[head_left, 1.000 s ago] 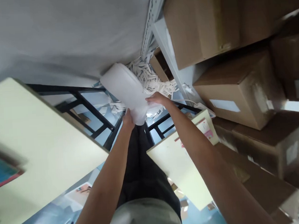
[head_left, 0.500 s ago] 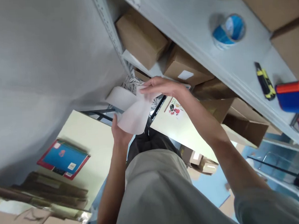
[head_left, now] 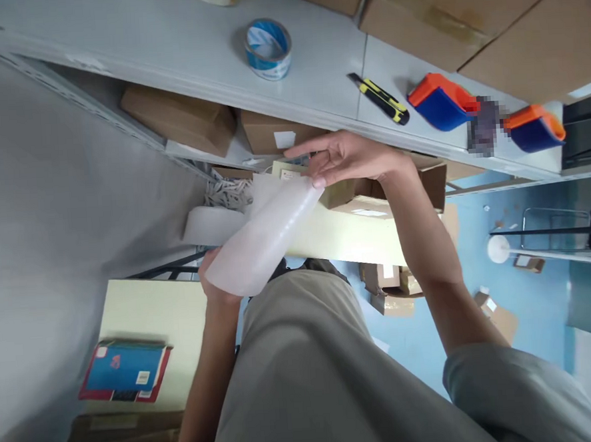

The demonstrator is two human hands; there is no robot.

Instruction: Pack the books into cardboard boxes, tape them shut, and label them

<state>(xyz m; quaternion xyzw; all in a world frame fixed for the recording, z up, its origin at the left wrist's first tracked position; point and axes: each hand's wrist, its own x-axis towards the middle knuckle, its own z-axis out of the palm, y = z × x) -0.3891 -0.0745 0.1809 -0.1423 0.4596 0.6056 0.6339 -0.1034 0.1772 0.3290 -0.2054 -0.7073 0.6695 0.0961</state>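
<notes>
A thin, translucent white foam sheet (head_left: 261,243) is curved between my hands in front of my waist. My right hand (head_left: 354,157) pinches its upper right corner between thumb and fingertips, the index finger stretched out to the left. At the lower left end, my left hand (head_left: 215,282) grips the sheet from beneath; most of its fingers are hidden behind it. Beyond the sheet, to the left, lies another curved white piece (head_left: 213,225), and whether the two are joined cannot be seen. Shredded paper (head_left: 228,190) lies just behind.
The grey shelf (head_left: 316,66) ahead bears a blue tape roll (head_left: 268,49), a yellow-black utility knife (head_left: 381,99) and blue-orange tape dispensers (head_left: 441,102). Below it stand cardboard boxes (head_left: 179,118). A blue-and-red book (head_left: 127,368) lies on the pale table (head_left: 181,315) at left.
My view has turned, so the shelf now runs across the top. My right hand has moved right and pinches the sheet's corner; the sheet is stretched longer between my hands.
</notes>
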